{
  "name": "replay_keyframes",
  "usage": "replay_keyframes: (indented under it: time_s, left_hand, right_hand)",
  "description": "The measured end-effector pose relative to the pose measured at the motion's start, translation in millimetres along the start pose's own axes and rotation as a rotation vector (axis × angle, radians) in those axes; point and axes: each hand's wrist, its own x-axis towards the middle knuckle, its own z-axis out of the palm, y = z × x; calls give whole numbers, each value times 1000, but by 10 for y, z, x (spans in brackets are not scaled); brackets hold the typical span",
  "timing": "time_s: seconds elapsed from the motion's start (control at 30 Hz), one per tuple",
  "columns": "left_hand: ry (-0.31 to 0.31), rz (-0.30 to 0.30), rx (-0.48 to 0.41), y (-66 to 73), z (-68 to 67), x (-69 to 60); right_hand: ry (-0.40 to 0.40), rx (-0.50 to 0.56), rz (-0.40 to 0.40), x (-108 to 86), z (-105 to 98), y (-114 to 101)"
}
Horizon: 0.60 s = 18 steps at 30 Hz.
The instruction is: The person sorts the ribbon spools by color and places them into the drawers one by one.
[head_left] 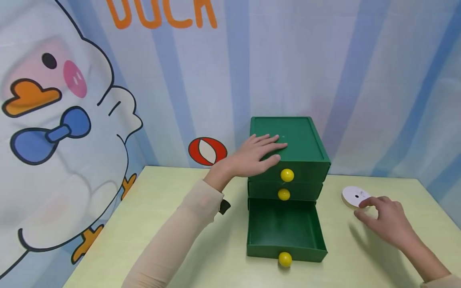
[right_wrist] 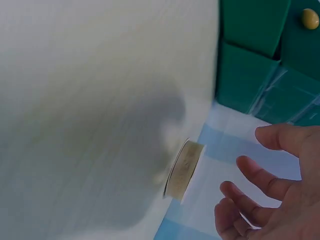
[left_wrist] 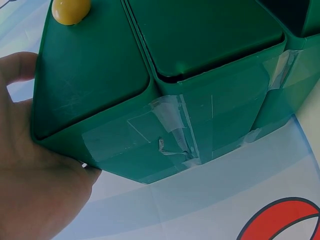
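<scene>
A green three-drawer cabinet with round yellow knobs stands on the table. My left hand rests on its top with the fingers straight. In the left wrist view that hand lies against the cabinet's upper end, beside the taped side wall. The bottom drawer is pulled out and nothing shows inside it; the upper two are closed. To the right of the cabinet lies a white-sided ribbon spool. My right hand hovers beside it, fingers loosely bent; the right wrist view shows a gap between fingers and spool.
The pale yellow table ends at a striped blue-and-white backdrop with a printed duck at left. A small black object shows beside my left wrist. Clear tape joins the cabinet's sections.
</scene>
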Motion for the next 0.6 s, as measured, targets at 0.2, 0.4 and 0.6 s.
replay_keyframes:
  time_s: [0.2, 0.4, 0.6]
  left_hand:
    - [-1, -5, 10, 25, -12, 6]
    - [-5, -5, 17, 29, -21, 3]
    - [-4, 1, 14, 14, -9, 1]
  right_hand:
    - [2, -63, 18, 103, 5, 88]
    - [-38, -98, 35, 228, 46, 144]
    - [-87, -123, 56, 363, 60, 201]
